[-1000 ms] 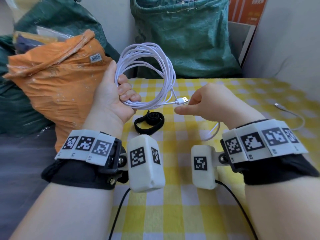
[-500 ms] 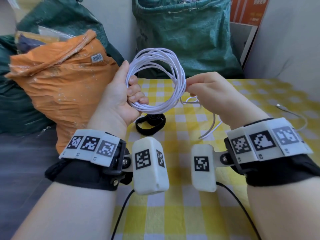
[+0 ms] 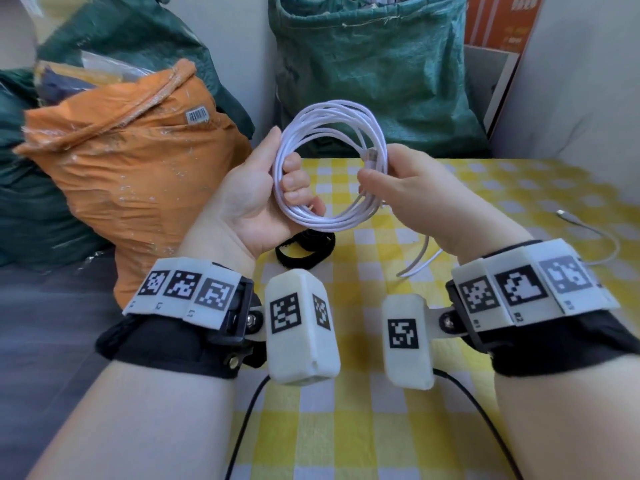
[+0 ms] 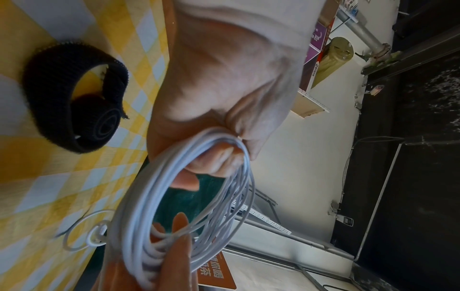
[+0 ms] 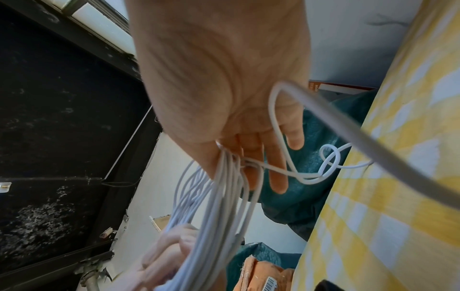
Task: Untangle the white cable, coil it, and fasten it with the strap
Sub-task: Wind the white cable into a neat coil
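The white cable (image 3: 330, 107) is wound into a round coil held upright above the table's far edge. My left hand (image 3: 282, 161) grips the coil's left side, fingers curled through the ring and thumb outside. My right hand (image 3: 377, 173) pinches the coil's right side, with the plug end (image 3: 372, 155) lying against the strands there. The left wrist view shows the coil (image 4: 149, 196) running through my left hand (image 4: 224, 98). In the right wrist view the strands (image 5: 219, 196) pass under my right hand's thumb (image 5: 211, 153). The black strap (image 3: 304, 252) lies curled on the table below the coil, untouched.
A loose stretch of white cable (image 3: 419, 261) lies on the yellow checked tablecloth (image 3: 346, 427) under my right wrist, and a plug (image 3: 568, 216) lies farther right. An orange sack (image 3: 138, 174) stands left of the table, a green sack (image 3: 363, 64) behind it.
My right hand carried the plug end from below the coil up to its right side and now pinches the strands there. My left hand kept its grip and shifted the coil right.
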The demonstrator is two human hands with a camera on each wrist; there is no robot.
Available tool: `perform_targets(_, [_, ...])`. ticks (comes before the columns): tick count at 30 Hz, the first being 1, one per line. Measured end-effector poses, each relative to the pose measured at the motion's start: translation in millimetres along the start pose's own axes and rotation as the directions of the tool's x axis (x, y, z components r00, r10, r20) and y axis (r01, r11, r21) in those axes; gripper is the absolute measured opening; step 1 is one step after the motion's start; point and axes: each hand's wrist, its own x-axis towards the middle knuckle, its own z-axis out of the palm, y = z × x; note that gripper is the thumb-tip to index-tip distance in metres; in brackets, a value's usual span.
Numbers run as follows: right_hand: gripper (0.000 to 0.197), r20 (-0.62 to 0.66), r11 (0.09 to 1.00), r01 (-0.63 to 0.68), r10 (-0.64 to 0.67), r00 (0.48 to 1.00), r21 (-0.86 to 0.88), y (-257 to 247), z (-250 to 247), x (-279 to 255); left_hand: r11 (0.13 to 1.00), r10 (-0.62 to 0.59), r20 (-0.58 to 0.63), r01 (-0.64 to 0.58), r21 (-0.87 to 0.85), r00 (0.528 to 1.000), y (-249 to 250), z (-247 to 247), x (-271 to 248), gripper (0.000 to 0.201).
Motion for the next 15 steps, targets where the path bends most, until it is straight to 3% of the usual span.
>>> perform_targets(3, [0.024, 0.003, 0.999, -0.017, 0.017, 1.0, 0.032, 2.8, -1.4, 0.9, 0.998, -0.045, 0.063, 0.042, 0.048, 0.997, 1.0, 0.7, -4.6, 0.044])
perform_targets(6, [0.012, 0.105, 0.998, 0.032, -0.027, 0.994, -0.045, 5.2, -2.1, -0.2, 0.973, -0.103, 0.045, 0.091, 0.213, 0.994, 1.0, -0.6, -6.1, 0.05])
perform_targets(10, [0.022, 0.223, 0.979, 0.131, -0.095, 0.97, -0.154, 2.3, -2.1, -2.5, 0.86, -0.168, 0.054, 0.12, 0.496, 0.984, -4.0, 1.0, -8.6, 0.052])
perform_targets(15, [0.033, 0.282, 0.955, 0.213, -0.15, 0.947, -0.205, -0.4, -3.9, -5.6, 0.836, -0.124, 0.048, 0.078, 0.544, 0.991, -8.0, 3.7, -10.6, 0.034])
